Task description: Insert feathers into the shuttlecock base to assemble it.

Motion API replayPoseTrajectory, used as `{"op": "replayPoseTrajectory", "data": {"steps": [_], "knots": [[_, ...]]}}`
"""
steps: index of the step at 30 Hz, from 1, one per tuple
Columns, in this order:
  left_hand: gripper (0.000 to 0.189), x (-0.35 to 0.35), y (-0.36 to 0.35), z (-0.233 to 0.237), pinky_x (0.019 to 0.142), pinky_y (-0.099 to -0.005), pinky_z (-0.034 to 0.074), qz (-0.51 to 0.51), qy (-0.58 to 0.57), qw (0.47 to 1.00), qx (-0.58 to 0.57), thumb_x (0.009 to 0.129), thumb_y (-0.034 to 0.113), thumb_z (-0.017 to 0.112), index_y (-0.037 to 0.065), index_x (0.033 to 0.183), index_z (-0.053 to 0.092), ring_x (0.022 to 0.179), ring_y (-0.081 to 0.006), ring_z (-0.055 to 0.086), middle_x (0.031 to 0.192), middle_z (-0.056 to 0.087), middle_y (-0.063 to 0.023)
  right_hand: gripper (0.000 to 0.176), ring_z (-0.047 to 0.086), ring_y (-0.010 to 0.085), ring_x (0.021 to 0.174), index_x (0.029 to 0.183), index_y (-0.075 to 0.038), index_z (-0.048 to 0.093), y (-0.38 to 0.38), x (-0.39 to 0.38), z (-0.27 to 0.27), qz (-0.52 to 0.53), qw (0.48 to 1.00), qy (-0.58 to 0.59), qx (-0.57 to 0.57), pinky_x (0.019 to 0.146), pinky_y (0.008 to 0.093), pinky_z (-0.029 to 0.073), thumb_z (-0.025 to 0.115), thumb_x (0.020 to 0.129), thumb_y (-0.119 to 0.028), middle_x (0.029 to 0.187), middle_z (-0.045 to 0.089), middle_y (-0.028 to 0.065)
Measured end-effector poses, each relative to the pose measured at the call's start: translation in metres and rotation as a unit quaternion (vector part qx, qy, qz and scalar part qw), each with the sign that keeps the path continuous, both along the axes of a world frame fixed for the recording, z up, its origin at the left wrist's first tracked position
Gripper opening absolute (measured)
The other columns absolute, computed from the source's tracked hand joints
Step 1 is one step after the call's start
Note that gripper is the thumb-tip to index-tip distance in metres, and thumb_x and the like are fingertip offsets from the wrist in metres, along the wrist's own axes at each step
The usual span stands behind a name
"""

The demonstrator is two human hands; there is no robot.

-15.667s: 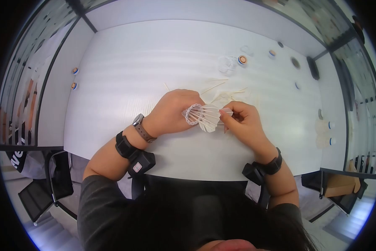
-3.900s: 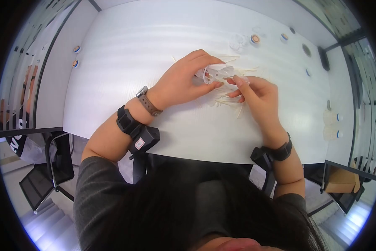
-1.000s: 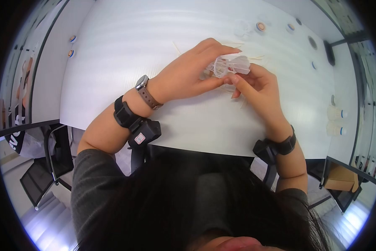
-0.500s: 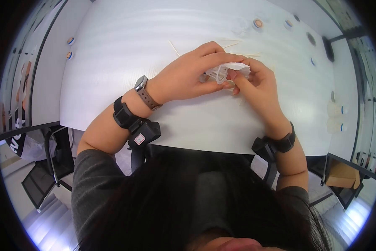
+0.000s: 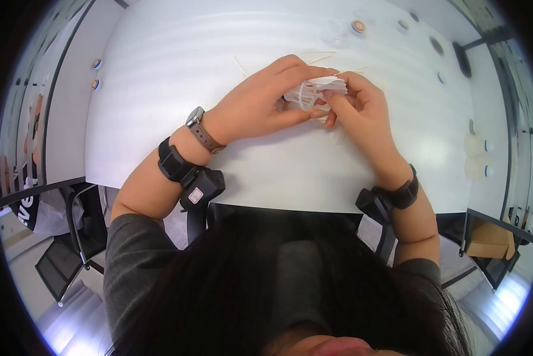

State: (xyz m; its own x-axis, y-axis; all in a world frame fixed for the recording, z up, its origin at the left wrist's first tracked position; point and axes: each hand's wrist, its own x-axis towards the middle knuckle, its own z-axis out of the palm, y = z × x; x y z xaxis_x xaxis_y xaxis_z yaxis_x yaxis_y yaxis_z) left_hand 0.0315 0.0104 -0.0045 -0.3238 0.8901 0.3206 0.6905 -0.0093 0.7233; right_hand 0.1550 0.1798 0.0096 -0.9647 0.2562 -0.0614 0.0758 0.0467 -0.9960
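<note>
On white desk [image 5: 278, 172], shuttlecock [image 5: 320, 94] in both hands, office chairs [image 5: 61, 267] beside.

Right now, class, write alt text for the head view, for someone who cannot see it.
A person's left hand and right hand hold a white shuttlecock over a white table. Thin pale sticks lie just beyond the hands, and two more shuttlecocks lie near the table's right side.

Left hand [image 5: 281, 98] and right hand [image 5: 356, 102] on white shuttlecock [image 5: 318, 93]; thin sticks [image 5: 320, 58] beyond, on counter [image 5: 266, 178]
</note>
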Motion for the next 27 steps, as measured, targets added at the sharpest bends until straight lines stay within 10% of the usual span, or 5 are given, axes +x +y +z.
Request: {"op": "replayPoseTrajectory", "data": {"steps": [15,27], "knots": [[0.056,-0.001,-0.004,-0.003,0.088,-0.0346,0.051,0.019,0.005,0.999,0.035,0.088,0.022,0.073,0.000,0.134,0.050,0.105,-0.0244,0.062,0.121,0.060,-0.0166,0.019,0.058,0.0103,0.064,0.103,0.004,0.062,0.010,0.002,0.006,-0.004,0.997,0.071,-0.005,0.061,0.0226,0.046,0.057,0.095,-0.012,0.088,0.064,0.0062],[0.049,-0.003,-0.008,0.002,0.074,-0.0314,0.053,-0.003,-0.049,0.999,-0.013,0.087,0.028,0.072,-0.001,0.123,0.055,0.079,-0.0225,0.068,0.093,0.070,-0.0143,0.021,0.057,0.0066,0.060,0.094,0.003,0.066,0.005,0.002,0.006,-0.007,0.978,0.144,0.152,0.053,0.0197,0.040,0.057,0.099,-0.015,0.074,0.064,0.0030]]}}
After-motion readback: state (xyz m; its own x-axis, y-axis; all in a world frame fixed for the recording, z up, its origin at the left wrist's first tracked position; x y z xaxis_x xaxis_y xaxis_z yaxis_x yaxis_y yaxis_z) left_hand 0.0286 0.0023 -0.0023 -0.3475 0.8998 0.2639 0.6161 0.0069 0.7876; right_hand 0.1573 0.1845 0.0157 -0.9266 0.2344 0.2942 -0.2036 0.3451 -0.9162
